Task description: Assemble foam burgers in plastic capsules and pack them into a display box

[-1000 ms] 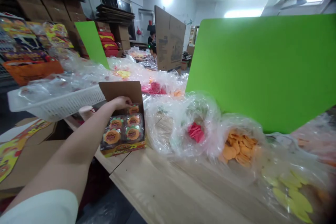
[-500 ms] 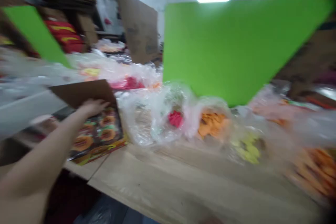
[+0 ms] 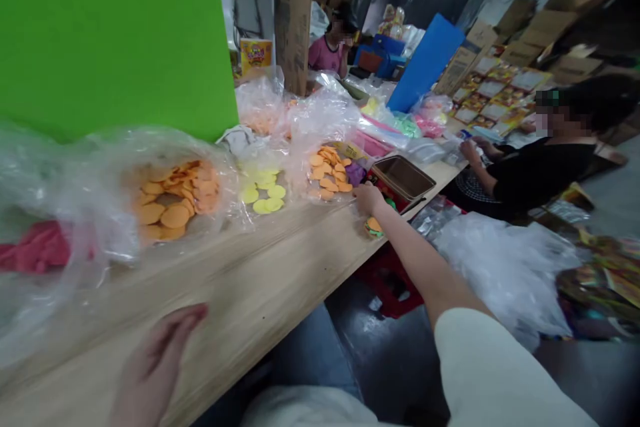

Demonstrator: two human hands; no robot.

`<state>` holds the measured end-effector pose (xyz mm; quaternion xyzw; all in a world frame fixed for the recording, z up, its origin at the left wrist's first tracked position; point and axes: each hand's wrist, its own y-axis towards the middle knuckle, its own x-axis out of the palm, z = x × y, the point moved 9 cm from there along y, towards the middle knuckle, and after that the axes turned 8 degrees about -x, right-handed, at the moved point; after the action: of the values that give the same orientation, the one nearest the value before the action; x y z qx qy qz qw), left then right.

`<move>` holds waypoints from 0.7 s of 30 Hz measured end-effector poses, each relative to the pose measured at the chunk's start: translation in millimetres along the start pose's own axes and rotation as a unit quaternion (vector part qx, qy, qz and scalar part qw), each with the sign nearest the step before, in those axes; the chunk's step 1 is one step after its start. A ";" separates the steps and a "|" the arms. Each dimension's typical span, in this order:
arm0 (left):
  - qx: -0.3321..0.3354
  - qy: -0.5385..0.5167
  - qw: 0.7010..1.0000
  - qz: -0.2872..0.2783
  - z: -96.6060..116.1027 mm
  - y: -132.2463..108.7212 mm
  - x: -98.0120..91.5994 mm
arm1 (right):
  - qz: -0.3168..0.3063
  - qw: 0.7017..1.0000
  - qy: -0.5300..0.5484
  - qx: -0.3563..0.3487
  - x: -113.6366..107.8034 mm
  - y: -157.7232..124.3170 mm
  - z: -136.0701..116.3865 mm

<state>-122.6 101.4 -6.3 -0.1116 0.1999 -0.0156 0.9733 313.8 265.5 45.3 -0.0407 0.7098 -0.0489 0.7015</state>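
My left hand (image 3: 157,357) hovers low over the near part of the table, fingers stretched out and nothing in it. My right arm reaches to the far right, where my right hand (image 3: 369,199) has its fingers curled; what they hold, if anything, is hidden. Just under that wrist is a small layered burger-shaped piece (image 3: 373,227) in orange and green. Beyond the hand stands an open box with a brown inside (image 3: 404,177). Purple pieces (image 3: 355,173) and a clear bag of orange discs (image 3: 330,173) lie beside my right fingers.
Open plastic bags of larger orange discs (image 3: 175,213), yellow discs (image 3: 267,197) and pink pieces (image 3: 37,247) line the table (image 3: 270,267). A green panel (image 3: 115,40) stands behind. At the right sits a co-worker in black (image 3: 545,173), near a heap of clear plastic (image 3: 505,267).
The view has swung right. My left hand has left the box of packed burger-shaped pieces and is now over the table. My right hand now shows, stretched to the table's right side.
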 end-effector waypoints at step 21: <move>-0.302 -0.357 0.874 -0.133 -15.8 2.4 176.1 | -0.135 0.887 0.426 -0.116 108.1 -14.8 -129.8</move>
<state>33.2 87.2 -88.8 -0.4236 -0.1826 -0.0425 0.8862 182.5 238.8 -58.7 -0.1927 0.9285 -0.0735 0.3087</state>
